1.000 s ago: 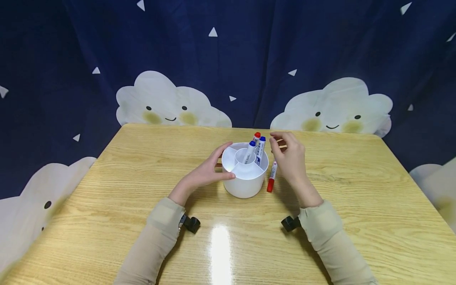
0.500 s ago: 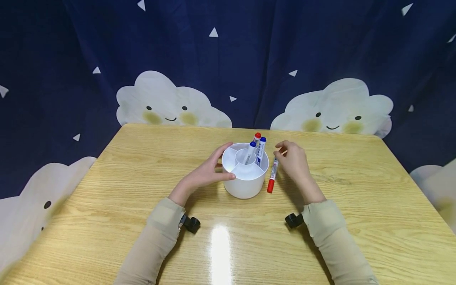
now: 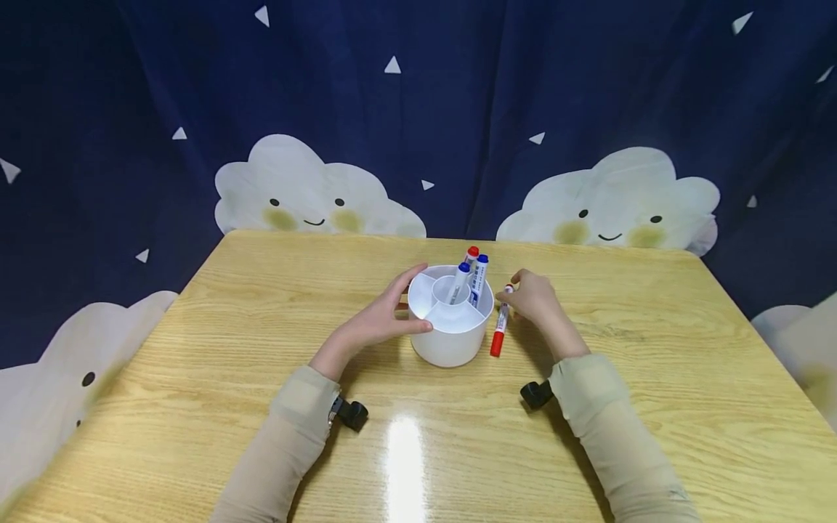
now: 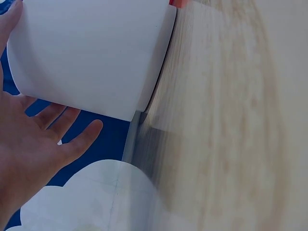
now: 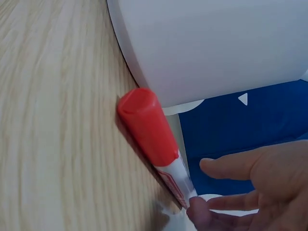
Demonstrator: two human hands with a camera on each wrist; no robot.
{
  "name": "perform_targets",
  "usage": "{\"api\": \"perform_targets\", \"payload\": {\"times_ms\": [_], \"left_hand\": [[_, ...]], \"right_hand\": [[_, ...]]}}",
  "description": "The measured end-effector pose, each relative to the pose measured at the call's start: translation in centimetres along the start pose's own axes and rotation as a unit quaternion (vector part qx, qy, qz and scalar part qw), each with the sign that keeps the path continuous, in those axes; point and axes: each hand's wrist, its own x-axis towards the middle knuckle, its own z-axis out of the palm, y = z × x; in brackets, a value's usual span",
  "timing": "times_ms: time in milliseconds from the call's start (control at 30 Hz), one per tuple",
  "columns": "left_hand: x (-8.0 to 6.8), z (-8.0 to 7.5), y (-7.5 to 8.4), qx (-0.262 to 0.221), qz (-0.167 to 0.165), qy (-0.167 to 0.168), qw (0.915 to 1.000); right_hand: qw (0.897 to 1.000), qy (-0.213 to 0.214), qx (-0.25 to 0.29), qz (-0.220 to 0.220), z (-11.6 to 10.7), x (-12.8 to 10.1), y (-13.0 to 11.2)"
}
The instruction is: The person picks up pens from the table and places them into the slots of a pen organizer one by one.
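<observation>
Red marker (image 3: 500, 330) flat on tabletop (image 3: 261, 305) centre, long axis near-to-far, right of white holder (image 3: 451, 341); right hand (image 3: 532, 301) grip pinching its far end; left hand (image 3: 373, 323) spread on holder wall

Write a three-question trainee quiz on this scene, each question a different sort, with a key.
1. True or false: the left hand rests against the white holder.
2. How many markers stand in the holder?
A) one B) three C) five
3. Fill in: the right hand touches the marker lying on the table, whose cap is ____.

Key: 1 true; 2 B; 3 red.
</observation>
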Motion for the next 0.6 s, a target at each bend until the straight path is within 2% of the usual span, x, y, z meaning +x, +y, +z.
{"api": "perform_targets", "payload": {"times_ms": [200,600], "left_hand": [[-0.18,0.07,0.53,0.004,-0.002,-0.001,1.0000],[-0.10,0.08,0.25,-0.004,-0.001,0.000,1.0000]], "right_hand": [[0.999,-0.027,0.013,0.032,0.48,0.00,-0.09],[0.999,-0.017,0.018,0.025,0.74,-0.17,0.25]]}}
